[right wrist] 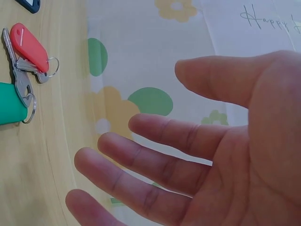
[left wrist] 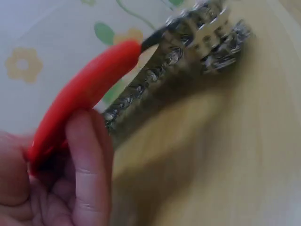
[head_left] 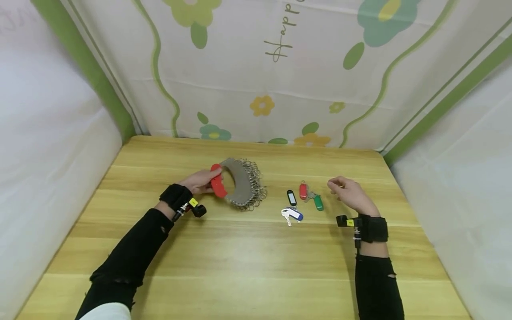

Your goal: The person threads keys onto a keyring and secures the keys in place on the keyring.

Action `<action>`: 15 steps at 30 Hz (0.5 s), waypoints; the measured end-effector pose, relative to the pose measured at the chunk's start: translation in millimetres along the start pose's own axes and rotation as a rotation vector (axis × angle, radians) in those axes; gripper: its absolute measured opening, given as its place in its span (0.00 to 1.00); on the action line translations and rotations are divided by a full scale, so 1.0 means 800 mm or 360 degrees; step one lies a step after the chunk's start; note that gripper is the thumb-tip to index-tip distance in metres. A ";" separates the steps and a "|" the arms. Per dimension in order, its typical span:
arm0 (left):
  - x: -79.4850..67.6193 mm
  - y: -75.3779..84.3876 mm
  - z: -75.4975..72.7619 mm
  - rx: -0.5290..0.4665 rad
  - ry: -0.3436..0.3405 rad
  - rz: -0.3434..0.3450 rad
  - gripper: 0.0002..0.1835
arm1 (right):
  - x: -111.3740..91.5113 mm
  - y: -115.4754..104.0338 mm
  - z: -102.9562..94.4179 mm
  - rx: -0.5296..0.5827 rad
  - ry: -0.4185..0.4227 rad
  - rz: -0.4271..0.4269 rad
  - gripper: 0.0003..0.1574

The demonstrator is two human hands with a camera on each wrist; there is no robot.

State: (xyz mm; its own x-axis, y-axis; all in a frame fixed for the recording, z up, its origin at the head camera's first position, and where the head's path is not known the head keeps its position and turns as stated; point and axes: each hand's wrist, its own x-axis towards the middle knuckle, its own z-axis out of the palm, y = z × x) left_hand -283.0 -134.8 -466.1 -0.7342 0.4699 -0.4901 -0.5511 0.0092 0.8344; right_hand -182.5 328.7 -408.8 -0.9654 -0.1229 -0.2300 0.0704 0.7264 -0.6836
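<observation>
In the head view my left hand (head_left: 198, 181) grips the red handle (head_left: 218, 181) of a curved grey metal plate (head_left: 242, 183), whose outer edge carries many small metal rings (head_left: 257, 189). The left wrist view shows fingers and thumb round that red handle (left wrist: 87, 89), with the ringed edge blurred beyond it. To the right, my right hand (head_left: 354, 195) is held above the table with nothing in it. Its fingers spread loosely in the right wrist view. Nearest to it lie keys with a green key tag (head_left: 318, 202) and a red key tag (head_left: 303, 191).
A black key tag (head_left: 291, 198) and a blue key tag (head_left: 295, 214) with keys (head_left: 287, 217) lie between the hands. The wooden table (head_left: 240, 266) meets a flower-printed cloth (head_left: 232, 84) at the back. White cloth walls stand on both sides.
</observation>
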 end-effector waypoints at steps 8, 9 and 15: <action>-0.024 -0.007 -0.038 0.0676 0.0267 0.0023 0.19 | 0.004 0.001 0.004 -0.0023 -0.0027 -0.0020 0.38; -0.028 -0.007 -0.039 0.0698 0.0294 0.0028 0.19 | 0.005 0.001 0.005 -0.0024 -0.0036 -0.0014 0.38; -0.042 -0.003 -0.044 0.0833 0.0326 0.0082 0.22 | 0.012 0.001 0.008 -0.0033 -0.0082 0.0005 0.36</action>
State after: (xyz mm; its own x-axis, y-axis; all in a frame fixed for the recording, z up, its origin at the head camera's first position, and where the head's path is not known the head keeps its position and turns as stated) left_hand -271.0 -182.1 -460.2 -0.8456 0.3008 -0.4409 -0.2807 0.4521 0.8467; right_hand -190.3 323.7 -416.3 -0.9509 -0.1548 -0.2680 0.0680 0.7405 -0.6686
